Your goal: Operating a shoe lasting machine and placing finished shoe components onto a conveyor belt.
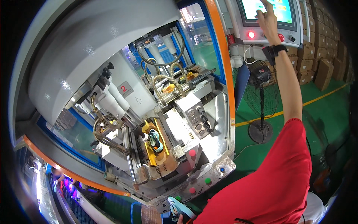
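My right hand (pixel 267 25) is raised to the touch screen (pixel 285 10) at the upper right. Its fingers are apart with nothing in them, and one points up over the lit display. At the bottom edge, a light blue and black shoe (pixel 179 207) is held by my left hand (pixel 181 219), of which only the fingertips show. Another shoe (pixel 155 141), dark with teal and white, lies in the yellow-sided holder (pixel 161 156) of the grey machine (pixel 123 22). Below the screen are a lit red lamp (pixel 251 34) and a red knob (pixel 280 37).
Green and red push buttons (pixel 208 181) line the machine's front ledge. An orange-edged door frame (pixel 225 67) rises on its right. A black pedestal fan (pixel 262 93) stands on the green floor, with stacked cartons (pixel 305 63) behind. People work at a line (pixel 71 201) at lower left.
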